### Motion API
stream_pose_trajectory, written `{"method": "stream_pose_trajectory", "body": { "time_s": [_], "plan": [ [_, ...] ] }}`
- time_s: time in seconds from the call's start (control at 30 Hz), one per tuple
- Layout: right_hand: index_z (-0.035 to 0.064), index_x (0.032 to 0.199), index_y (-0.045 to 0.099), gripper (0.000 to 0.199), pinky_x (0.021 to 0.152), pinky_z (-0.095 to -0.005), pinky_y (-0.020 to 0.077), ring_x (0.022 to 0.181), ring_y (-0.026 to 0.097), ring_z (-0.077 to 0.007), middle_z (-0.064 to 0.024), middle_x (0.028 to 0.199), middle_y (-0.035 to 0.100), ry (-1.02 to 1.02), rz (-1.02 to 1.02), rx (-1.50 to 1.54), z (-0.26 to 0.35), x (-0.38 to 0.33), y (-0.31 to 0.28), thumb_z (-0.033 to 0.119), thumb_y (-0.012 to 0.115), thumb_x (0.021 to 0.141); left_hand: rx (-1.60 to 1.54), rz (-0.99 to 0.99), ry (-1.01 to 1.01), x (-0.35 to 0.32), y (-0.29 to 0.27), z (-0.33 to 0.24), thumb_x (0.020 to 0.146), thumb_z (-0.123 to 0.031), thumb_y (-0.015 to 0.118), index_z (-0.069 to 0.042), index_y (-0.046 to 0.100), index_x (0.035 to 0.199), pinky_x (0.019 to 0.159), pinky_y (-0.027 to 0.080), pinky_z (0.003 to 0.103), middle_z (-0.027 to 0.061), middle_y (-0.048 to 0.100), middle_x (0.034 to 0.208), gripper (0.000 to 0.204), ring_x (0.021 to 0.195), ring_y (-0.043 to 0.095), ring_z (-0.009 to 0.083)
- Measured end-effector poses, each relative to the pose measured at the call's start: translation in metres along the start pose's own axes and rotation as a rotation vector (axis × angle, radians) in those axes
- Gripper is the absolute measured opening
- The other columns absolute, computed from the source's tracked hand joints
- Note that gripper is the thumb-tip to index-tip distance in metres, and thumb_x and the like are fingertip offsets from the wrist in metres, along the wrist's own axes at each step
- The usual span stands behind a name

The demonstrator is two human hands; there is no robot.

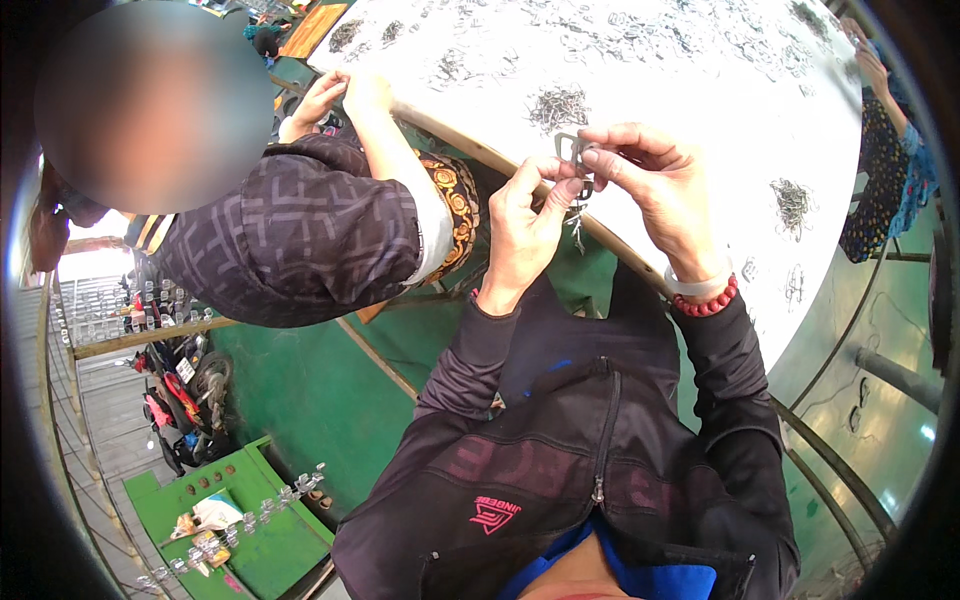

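Directly between both hands (525, 225) (668, 195), a metal piece (575, 150).

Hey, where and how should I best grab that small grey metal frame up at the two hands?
Probably pinch the grey metal frame by its exposed left edge, coming from the upper left. It looks thin and open-centred, and that edge sticks out uncovered, while the right grip covers its right side and the left grip is close below.

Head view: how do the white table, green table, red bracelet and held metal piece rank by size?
1. White table
2. Green table
3. Red bracelet and metal piece: unsure, fingers partly cover the latter
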State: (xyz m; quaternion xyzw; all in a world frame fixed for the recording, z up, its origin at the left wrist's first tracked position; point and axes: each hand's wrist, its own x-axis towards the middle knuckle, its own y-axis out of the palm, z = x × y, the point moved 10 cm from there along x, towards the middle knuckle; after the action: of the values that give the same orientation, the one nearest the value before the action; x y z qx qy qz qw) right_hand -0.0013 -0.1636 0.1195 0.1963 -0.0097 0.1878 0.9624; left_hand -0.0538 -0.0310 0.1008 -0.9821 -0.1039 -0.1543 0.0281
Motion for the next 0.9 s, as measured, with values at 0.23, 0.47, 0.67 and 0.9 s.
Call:
{"method": "stream_pose_trajectory", "body": {
  "time_s": [0.23,0.47,0.67,0.9],
  "plan": [
    [-0.0002,0.104,0.072,0.018,0.075,-0.023,0.0522,0.083,0.065,-0.0097,-0.0048,0.091,0.07,-0.021,-0.051,-0.233,-0.004,-0.017,-0.01,0.002,0.068,0.086,0.122,0.045,-0.029,-0.009,0.005,0.005,0.092,-0.008,0.065,0.001,0.064,0.096,0.07,0.051,0.027,0.0077,0.07,0.086,0.009,0.077,0.064,0.0121],
    [-0.006,0.094,0.069,0.014,0.064,-0.0257,0.0548,0.071,0.065,-0.0176,-0.0116,0.087,0.067,0.047,-0.186,0.007,-0.031,-0.058,-0.03,-0.012,0.067,0.081,-0.005,0.015,-0.032,-0.026,-0.005,0.033,0.092,-0.006,0.065,0.001,0.061,0.117,0.08,0.053,0.028,0.0085,0.068,0.104,0.026,0.089,0.065,0.0148],
    [-0.0064,0.094,0.071,0.016,0.065,-0.0238,0.0539,0.073,0.065,-0.0155,-0.0118,0.092,0.067,0.096,-0.112,0.036,-0.044,-0.071,-0.031,-0.014,0.067,0.081,0.747,0.094,0.283,0.061,-0.004,0.073,0.083,-0.003,0.068,-0.003,0.071,0.093,0.075,0.05,0.037,0.0114,0.065,0.087,0.01,0.085,0.061,0.0276],
    [-0.0056,0.095,0.071,0.016,0.065,-0.0226,0.0553,0.074,0.066,-0.0138,-0.0111,0.093,0.067,0.1,-0.094,0.083,-0.044,-0.066,-0.032,-0.013,0.067,0.081,1.341,0.38,0.436,0.102,0.041,0.105,0.077,-0.01,0.068,-0.01,0.068,0.084,0.076,0.05,0.037,0.0061,0.058,0.085,0.007,0.092,0.057,0.0253]
  ]
}}
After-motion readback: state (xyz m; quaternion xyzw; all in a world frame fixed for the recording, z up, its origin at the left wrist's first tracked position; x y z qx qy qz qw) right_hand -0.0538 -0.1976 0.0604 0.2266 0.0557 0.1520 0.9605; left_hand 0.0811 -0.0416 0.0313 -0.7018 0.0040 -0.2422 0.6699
